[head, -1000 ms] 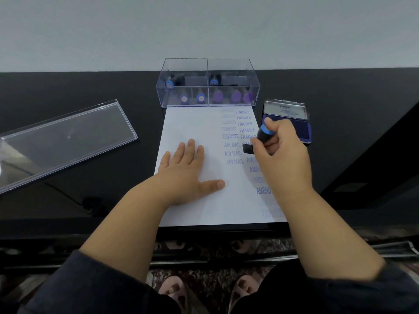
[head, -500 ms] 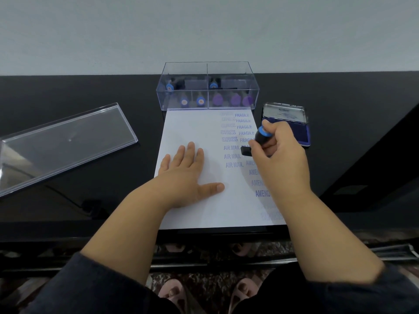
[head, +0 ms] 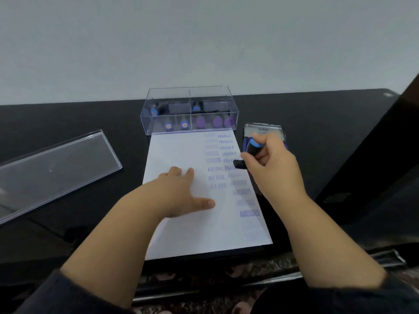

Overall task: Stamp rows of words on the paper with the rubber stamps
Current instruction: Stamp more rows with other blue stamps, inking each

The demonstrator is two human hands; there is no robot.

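Black glossy tabletop (head: 79, 223) against a plain pale grey wall (head: 204, 41); patterned floor visible past the near edge. White paper sheet (head: 181, 234) lies lengthwise on the table, far edge touching a clear plastic stamp box (head: 189, 109). Box is split by a centre divider: left compartment holds stamps with blue caps (head: 168, 125), right compartment holds purple-capped ones (head: 217, 121) plus one more blue cap at the back. The box's clear lid (head: 52, 168) lies flat on the table, well left of the paper. Open ink pad (head: 264, 132) sits just right of the sheet's far corner, lid text too blurred to read. Writing on the paper, blue ink: right column "FRAGILE" repeated, then "AMENDED" lower down, several smeared by blur; left column faint "EXPRESS" rows, then three "AIR MAIL" rows. Left hand (head: 179, 193) flat on the paper, fingers straight and spread, thumb out to the side. Right hand (head: 272, 164) grips a black stamp with blue band (head: 250, 149), fingers curled round the handle, stamp base at the sheet's right edge by the lowest FRAGILE row; contact with paper can't be told.
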